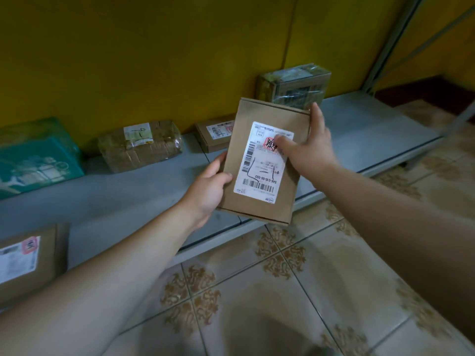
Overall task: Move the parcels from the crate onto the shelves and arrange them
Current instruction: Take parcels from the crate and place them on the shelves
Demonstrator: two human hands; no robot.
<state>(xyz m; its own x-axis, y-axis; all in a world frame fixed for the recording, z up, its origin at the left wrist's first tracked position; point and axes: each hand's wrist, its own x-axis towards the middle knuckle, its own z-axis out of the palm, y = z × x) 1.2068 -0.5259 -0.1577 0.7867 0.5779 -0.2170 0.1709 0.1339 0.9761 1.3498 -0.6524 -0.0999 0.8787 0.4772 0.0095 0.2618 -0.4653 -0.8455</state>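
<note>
Cardboard parcel (267, 163) hovering above grey shelf (359, 129) edge, label (257, 176) facing up, likely for reading. Left hand (208, 191) gripping lower corner, right hand (308, 147) clasping upper edge, thumb pressing label.

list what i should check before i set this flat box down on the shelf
1. Left hand grip on the flat parcel: thumb over its left edge. Ok.
2. Right hand grip: thumb on the label, fingers round the right edge. Ok.
3. Label facing up and readable. Ok.
4. Bare space on the grey shelf to the right. Ok.
5. Gap to the wrapped box behind: the parcel's top corner overlaps it in view. Cannot tell.
6. Gap to the small flat box, partly hidden. Cannot tell.
</note>
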